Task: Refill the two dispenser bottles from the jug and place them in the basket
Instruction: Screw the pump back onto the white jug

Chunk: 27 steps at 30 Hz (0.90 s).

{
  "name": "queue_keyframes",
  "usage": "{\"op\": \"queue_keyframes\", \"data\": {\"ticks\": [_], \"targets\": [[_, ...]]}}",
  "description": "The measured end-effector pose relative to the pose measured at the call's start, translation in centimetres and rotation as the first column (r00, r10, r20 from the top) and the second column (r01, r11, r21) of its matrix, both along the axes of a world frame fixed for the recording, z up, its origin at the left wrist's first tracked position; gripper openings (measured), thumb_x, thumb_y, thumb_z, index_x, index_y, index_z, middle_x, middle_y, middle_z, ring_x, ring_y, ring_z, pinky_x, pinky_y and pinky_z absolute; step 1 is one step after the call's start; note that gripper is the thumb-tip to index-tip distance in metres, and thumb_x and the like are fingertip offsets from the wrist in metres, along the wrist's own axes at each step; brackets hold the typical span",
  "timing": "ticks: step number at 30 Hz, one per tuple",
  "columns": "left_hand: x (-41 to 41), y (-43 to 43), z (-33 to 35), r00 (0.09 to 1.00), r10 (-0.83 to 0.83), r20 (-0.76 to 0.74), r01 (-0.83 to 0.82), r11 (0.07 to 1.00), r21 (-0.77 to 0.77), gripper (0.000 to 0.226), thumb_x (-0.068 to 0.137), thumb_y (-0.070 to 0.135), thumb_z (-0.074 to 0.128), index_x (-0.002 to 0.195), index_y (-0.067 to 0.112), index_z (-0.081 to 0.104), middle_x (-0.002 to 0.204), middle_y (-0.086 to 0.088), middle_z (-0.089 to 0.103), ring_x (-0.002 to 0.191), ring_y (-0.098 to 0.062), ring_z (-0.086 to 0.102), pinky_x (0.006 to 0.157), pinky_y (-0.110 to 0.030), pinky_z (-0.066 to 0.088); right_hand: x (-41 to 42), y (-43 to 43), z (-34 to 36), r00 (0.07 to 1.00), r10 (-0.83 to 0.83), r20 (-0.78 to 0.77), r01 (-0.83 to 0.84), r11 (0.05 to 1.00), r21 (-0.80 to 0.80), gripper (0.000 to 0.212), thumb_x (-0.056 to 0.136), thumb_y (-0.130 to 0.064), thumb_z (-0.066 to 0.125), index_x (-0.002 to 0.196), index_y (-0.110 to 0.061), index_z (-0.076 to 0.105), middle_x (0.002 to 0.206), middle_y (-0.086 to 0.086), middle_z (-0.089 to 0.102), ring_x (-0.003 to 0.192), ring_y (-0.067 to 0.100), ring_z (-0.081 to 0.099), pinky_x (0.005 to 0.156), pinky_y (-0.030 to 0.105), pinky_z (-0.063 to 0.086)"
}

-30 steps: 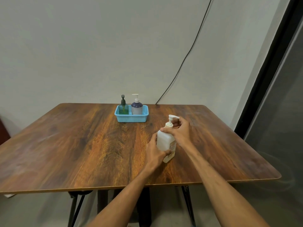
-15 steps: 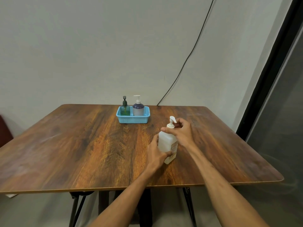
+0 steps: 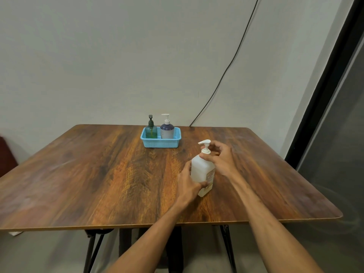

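Pump nozzle (image 3: 203, 142) on jug (image 3: 201, 170) swung leftward since half a second ago. Left hand (image 3: 188, 184) grips jug body; right hand (image 3: 221, 160) fingers (image 3: 208, 158) pinch pump collar (image 3: 205, 152). Jug on desk (image 3: 98, 174), front-right of basket (image 3: 160, 143). Green bottle (image 3: 151, 130), purple bottle (image 3: 167, 131) stand inside basket; probably only jug capping remains.

Place: a plain indoor room, more home-like than a shop or lab; whether it is a home or a spare workroom cannot be told.
Wall (image 3: 98, 56): plain pale grey plaster.
Cable (image 3: 226, 73): thin and black, hanging loose down the wall to the tabletop's far edge.
Tabletop (image 3: 88, 174): wood-grain board with rounded corners, on black metal legs (image 3: 228, 249).
Right side: dark frame (image 3: 324, 95) holding a glass panel (image 3: 342, 164), like a sliding door.
Household goods: small blue plastic basket (image 3: 160, 143) holding a green pump bottle (image 3: 151, 132) and a purple pump bottle (image 3: 167, 131).
Floor (image 3: 43, 253): smooth grey.
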State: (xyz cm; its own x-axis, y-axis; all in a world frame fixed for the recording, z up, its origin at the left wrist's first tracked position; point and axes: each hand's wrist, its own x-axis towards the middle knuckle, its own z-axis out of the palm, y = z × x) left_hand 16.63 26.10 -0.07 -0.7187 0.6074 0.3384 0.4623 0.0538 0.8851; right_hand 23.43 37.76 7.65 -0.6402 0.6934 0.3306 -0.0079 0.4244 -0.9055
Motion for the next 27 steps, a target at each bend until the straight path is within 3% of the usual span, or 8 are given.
{"op": "queue_keyframes", "data": {"ticks": [2,6,8,11,17,22,24,27], "targets": [[0.0,0.0,0.0,1.0,-0.003,-0.001,0.003,1.0,0.003,0.082,0.063,0.021,0.089,0.134,0.023,0.046,0.124,0.012,0.058,0.109,0.0,0.053,0.07,-0.005,0.044,0.0,-0.2,-0.1,0.999,-0.036,-0.01,0.036,0.999,-0.011,0.035,0.067,-0.012,0.088,0.098,-0.014,0.073,0.1,-0.001,0.073,0.096,0.017,0.068,0.089,0.043,0.057],[0.1,0.0,0.0,1.0,0.0,0.002,0.0,1.0,0.006,0.083,0.063,0.023,0.09,0.133,0.023,0.046,0.121,0.013,0.057,0.107,-0.001,0.054,0.072,-0.007,0.044,-0.4,-1.0,-0.1,0.993,-0.117,-0.026,0.117,0.993,0.007,0.047,0.054,-0.027,0.095,0.087,-0.018,0.062,0.091,-0.002,0.067,0.084,0.015,0.063,0.074,0.035,0.057],[0.2,0.0,0.1,1.0,-0.003,0.006,0.003,1.0,0.007,0.083,0.063,0.023,0.09,0.134,0.022,0.046,0.123,0.012,0.057,0.108,-0.002,0.054,0.073,-0.008,0.044,-0.3,-0.7,-0.1,0.997,-0.076,-0.012,0.076,0.997,0.009,0.048,0.06,-0.028,0.093,0.098,-0.019,0.064,0.1,-0.002,0.067,0.093,0.013,0.062,0.082,0.034,0.056],[0.0,0.1,-0.1,1.0,-0.004,-0.002,0.004,1.0,0.011,0.085,0.062,0.023,0.09,0.135,0.022,0.046,0.123,0.014,0.057,0.109,-0.001,0.054,0.073,-0.006,0.044,0.1,0.0,-0.4,1.0,-0.029,-0.011,0.029,0.999,-0.018,0.044,0.07,-0.016,0.087,0.11,-0.016,0.07,0.109,-0.002,0.071,0.103,0.016,0.066,0.094,0.046,0.054],[-0.3,0.3,-0.5,1.0,-0.001,0.016,0.0,1.0,0.006,0.083,0.062,0.022,0.09,0.133,0.02,0.047,0.124,0.007,0.06,0.112,-0.008,0.057,0.08,-0.016,0.05,0.0,-0.9,0.3,0.994,-0.113,-0.009,0.113,0.993,0.028,0.03,0.064,-0.01,0.088,0.089,-0.018,0.074,0.089,-0.005,0.073,0.087,0.016,0.069,0.08,0.042,0.059],[-0.2,0.3,-0.4,1.0,0.003,-0.003,-0.003,1.0,0.009,0.082,0.062,0.021,0.09,0.133,0.019,0.048,0.122,0.01,0.059,0.11,-0.006,0.056,0.08,-0.013,0.047,0.1,-0.9,-0.2,0.991,-0.133,-0.027,0.134,0.991,0.024,0.03,0.062,-0.013,0.09,0.086,-0.019,0.074,0.087,-0.004,0.073,0.085,0.02,0.069,0.078,0.044,0.059],[-0.3,0.3,-0.4,1.0,-0.007,-0.002,0.007,1.0,0.015,0.082,0.062,0.022,0.09,0.133,0.02,0.048,0.123,0.007,0.06,0.111,-0.008,0.057,0.085,-0.021,0.052,0.3,-1.1,-0.2,0.992,-0.115,-0.05,0.116,0.993,0.023,0.034,0.062,-0.014,0.091,0.09,-0.019,0.073,0.089,-0.003,0.073,0.088,0.023,0.069,0.078,0.04,0.059],[-0.4,0.0,0.0,0.999,-0.053,0.011,0.052,0.999,0.01,0.086,0.062,0.024,0.091,0.135,0.021,0.045,0.128,0.006,0.059,0.115,-0.01,0.056,0.092,-0.027,0.052,1.3,-0.7,-0.3,0.996,-0.006,-0.09,0.002,0.999,-0.042,0.061,0.06,-0.015,0.093,0.114,-0.017,0.066,0.105,-0.002,0.071,0.1,0.018,0.067,0.083,0.03,0.057]]}}
